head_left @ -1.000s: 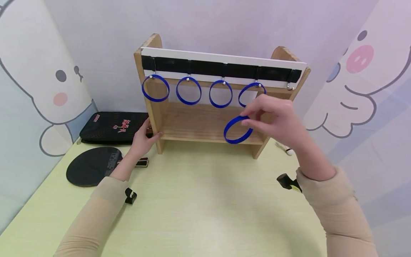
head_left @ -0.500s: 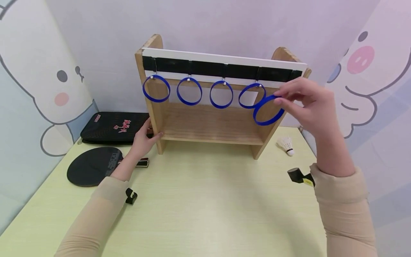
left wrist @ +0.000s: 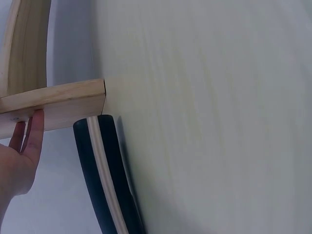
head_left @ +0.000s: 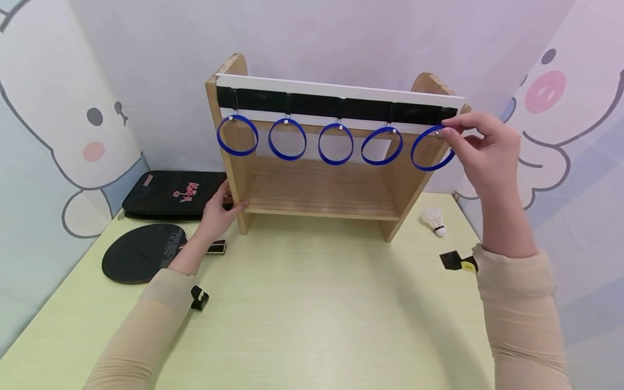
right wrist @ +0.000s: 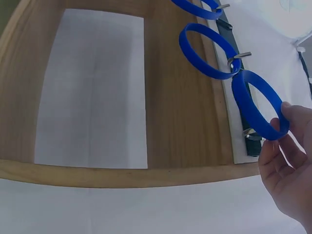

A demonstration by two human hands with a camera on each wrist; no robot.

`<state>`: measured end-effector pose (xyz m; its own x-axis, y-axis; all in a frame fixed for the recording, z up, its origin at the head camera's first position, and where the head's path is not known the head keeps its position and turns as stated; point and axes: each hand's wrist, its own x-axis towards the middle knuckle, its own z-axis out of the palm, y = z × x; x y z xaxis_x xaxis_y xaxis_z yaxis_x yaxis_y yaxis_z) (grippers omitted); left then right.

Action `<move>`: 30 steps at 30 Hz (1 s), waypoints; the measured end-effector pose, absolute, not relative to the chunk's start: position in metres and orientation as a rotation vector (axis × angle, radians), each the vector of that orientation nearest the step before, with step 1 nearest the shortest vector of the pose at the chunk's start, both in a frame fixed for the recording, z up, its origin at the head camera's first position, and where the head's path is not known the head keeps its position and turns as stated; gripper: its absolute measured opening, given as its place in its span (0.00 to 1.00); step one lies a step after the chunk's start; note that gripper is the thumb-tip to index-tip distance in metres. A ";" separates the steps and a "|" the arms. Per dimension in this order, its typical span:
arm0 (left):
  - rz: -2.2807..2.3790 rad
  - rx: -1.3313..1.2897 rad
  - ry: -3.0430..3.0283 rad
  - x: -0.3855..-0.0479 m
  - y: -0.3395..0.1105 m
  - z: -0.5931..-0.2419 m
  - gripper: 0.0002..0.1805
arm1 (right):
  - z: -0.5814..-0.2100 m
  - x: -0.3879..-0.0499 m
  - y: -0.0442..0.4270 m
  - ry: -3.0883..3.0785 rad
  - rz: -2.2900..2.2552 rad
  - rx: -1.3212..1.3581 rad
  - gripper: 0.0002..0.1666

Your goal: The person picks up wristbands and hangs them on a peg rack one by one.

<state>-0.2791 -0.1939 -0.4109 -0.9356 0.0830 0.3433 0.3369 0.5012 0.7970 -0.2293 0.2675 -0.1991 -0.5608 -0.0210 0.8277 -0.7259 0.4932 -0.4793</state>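
A wooden shelf (head_left: 322, 187) stands on the table, with a black strip (head_left: 317, 108) and hooks along its white top rail. My right hand (head_left: 489, 151) pinches a blue ring (head_left: 429, 169) between thumb and fingers, at the rightmost hook (head_left: 438, 133). In the right wrist view, that ring (right wrist: 247, 108) is tilted beside the hook (right wrist: 249, 131); whether the hook carries it, I cannot tell. Several other blue rings (head_left: 336, 162) hang from the remaining hooks. My left hand (head_left: 216, 212) holds the shelf's left side panel (head_left: 225, 157), fingers against its outer face and thumb at the front edge.
Left of the shelf lie a black zipped case (head_left: 166, 189) and a black table tennis bat (head_left: 138, 254), its handle partly behind the left arm. A shuttlecock (head_left: 433, 221) rests on the table (head_left: 312, 309) right of the shelf. A wall stands behind.
My right hand has carried the blue ring up and to the right, from in front of the shelf to the rightmost hook. The left hand has stayed on the side panel.
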 end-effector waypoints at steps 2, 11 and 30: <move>-1.410 -0.357 -2.484 -0.279 -0.194 -0.411 0.41 | -0.201 -0.232 0.270 -1.935 1.115 0.594 0.12; -1.417 -0.358 -2.483 -0.278 -0.192 -0.410 0.41 | -0.214 -0.240 0.281 -1.963 1.208 0.482 0.11; -1.397 -0.312 -2.514 -0.279 -0.190 -0.410 0.41 | -0.210 -0.212 0.267 -1.956 1.085 0.336 0.13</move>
<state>-0.2791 -0.1904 -0.4102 -0.9463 0.0659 0.3165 0.3036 0.5177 0.7999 -0.2117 0.2670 -0.2102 -0.6010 0.1591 0.7832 -0.5801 0.5873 -0.5644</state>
